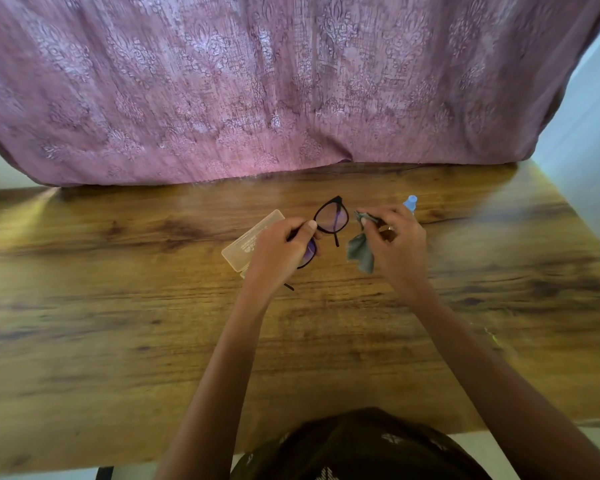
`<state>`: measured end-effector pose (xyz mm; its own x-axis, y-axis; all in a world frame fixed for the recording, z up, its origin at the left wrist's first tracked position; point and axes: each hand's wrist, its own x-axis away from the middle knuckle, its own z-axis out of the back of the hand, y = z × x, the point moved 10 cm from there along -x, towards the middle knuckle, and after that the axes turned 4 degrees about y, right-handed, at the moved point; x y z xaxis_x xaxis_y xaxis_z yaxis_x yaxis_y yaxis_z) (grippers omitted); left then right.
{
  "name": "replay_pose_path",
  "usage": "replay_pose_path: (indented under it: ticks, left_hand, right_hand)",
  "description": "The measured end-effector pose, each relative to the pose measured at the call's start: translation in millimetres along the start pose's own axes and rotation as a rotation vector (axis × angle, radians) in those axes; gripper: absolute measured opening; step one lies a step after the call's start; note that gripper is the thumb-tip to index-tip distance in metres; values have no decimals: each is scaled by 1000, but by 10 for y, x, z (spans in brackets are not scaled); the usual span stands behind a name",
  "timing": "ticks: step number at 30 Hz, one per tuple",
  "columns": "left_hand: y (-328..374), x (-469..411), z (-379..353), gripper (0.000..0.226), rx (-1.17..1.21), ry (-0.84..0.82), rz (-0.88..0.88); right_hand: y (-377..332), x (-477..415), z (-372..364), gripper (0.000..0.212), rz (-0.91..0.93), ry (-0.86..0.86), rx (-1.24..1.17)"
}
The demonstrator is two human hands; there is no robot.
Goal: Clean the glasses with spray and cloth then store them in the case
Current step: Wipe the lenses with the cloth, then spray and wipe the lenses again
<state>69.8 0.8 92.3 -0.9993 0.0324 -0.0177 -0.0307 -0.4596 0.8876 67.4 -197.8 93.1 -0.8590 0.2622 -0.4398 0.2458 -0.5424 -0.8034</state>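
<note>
Black-framed glasses (330, 219) are held above the wooden table (153, 306). My left hand (278, 250) grips them at one lens, with the thumb on the bridge; that lens is partly hidden under my fingers. The other lens points away from me. A grey cloth (361, 251) hangs from my right hand (394, 240), which pinches it just right of the free lens, a small gap apart. The clear plastic case (248, 241) lies shut on the table, partly under my left hand. A blue spray bottle's cap (410, 203) shows behind my right hand.
A pink patterned curtain (291, 84) hangs along the table's far edge. A pale wall (589, 133) rises at the right. My dark patterned clothing (361, 448) sits at the near edge.
</note>
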Motion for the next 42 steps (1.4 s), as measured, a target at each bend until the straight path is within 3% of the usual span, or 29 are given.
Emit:
replay_pose_path:
  ticks: [4, 17, 20, 22, 24, 27, 32, 36, 42]
  left_hand:
    - [38, 22, 37, 31, 52, -13, -9]
    - [23, 47, 84, 32, 73, -24, -77]
    - [-31, 42, 72, 32, 63, -24, -61]
    - [-71, 45, 79, 34, 77, -7, -41]
    - [-99, 64, 93, 35, 102, 7, -23]
    - [-168, 70, 91, 25, 139, 2, 6]
    - [-165, 112, 199, 22, 101, 40, -12]
    - [122, 188, 514, 22, 4, 250, -213]
    - [330, 242, 538, 17, -282, 342, -318]
  right_hand:
    - [265, 85, -149, 16, -43, -120, 171]
    - [521, 260, -454, 28, -114, -389, 341]
    - [293, 164, -389, 12, -230, -344, 39]
    - [152, 161, -449, 13, -493, -390, -431]
    - [-40, 159, -526, 28, -674, -450, -801]
    - [-210, 119, -564, 24, -786, -450, -927]
    - [-385, 58, -613, 7, -667, -473, -866]
    - [-488, 57, -658, 6, -521, -526, -717]
    - [-624, 76, -657, 11, -324, -484, -471]
